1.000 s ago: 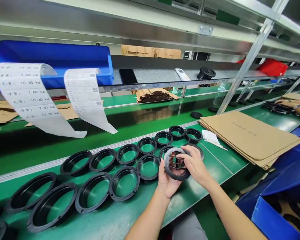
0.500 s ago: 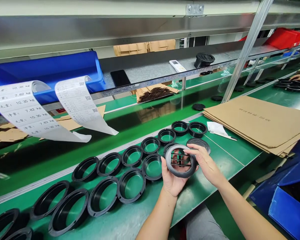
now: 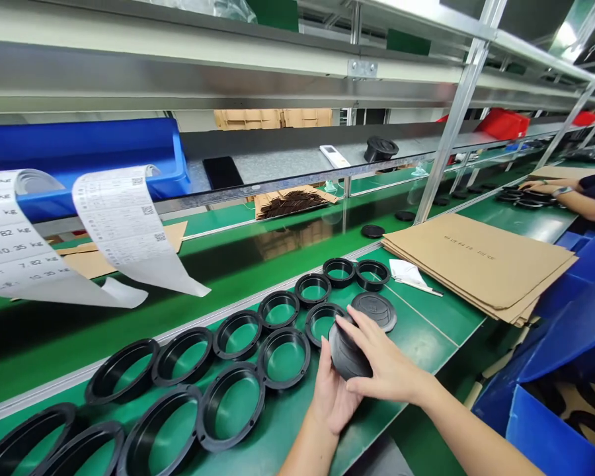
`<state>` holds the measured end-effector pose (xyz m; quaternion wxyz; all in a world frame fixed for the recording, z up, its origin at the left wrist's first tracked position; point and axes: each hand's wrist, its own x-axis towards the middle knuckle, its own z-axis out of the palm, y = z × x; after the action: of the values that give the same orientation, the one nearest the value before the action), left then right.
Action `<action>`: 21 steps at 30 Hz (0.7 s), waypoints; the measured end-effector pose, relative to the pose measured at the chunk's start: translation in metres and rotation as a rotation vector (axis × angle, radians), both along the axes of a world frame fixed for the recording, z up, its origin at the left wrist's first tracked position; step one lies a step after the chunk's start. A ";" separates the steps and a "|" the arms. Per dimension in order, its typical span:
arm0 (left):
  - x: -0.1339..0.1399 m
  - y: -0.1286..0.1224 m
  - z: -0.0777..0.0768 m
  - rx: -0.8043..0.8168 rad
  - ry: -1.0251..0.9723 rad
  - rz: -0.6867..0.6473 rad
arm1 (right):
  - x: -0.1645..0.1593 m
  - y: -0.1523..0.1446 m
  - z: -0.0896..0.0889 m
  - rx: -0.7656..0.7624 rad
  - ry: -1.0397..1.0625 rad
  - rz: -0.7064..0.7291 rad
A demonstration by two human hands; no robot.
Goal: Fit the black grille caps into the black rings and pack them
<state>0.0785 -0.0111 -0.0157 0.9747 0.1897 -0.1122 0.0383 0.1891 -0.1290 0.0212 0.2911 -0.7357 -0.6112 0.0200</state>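
Observation:
A round black air vent [image 3: 348,354] is between my hands, its face now a solid disc with curved lines. My left hand [image 3: 330,393] cups it from below and from the left. Over its right side lies my right hand [image 3: 384,363], fingers on the top edge and thumb at the lower edge. Just beyond my fingers, a similar black disc [image 3: 375,311] lies flat on the green table. To the left, several black rings [image 3: 231,404] stand in two rows; the nearest ring [image 3: 322,322] is partly behind my hands.
Cardboard sheets [image 3: 476,261] are stacked at the right, beside a white paper piece [image 3: 407,274]. A blue bin [image 3: 555,423] stands below the table edge. On the shelf are a blue tray [image 3: 104,155], a phone [image 3: 222,173] and a white remote [image 3: 334,157]. A co-worker's arm [image 3: 588,201] reaches in at far right.
The vent showed open slats inside its ring before; now its face is closed over. My right hand has moved left across it. The camera view has swung right and up.

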 end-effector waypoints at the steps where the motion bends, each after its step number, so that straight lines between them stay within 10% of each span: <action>1: 0.001 -0.001 -0.001 0.006 0.000 -0.007 | 0.001 0.000 0.002 -0.063 0.035 0.023; 7: 0.002 -0.005 0.000 0.008 0.023 0.034 | 0.028 0.007 0.009 -0.057 0.146 0.131; 13: 0.004 -0.004 -0.005 -0.013 0.097 0.021 | 0.158 0.054 0.009 -0.107 -0.077 -0.525; 21: 0.012 0.008 -0.022 0.031 0.066 -0.041 | 0.221 0.081 -0.027 -0.390 -0.140 -0.578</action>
<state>0.0905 -0.0035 -0.0377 0.9753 0.2037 -0.0846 0.0104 0.4102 -0.0481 -0.0060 0.0963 -0.9195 -0.3810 0.0027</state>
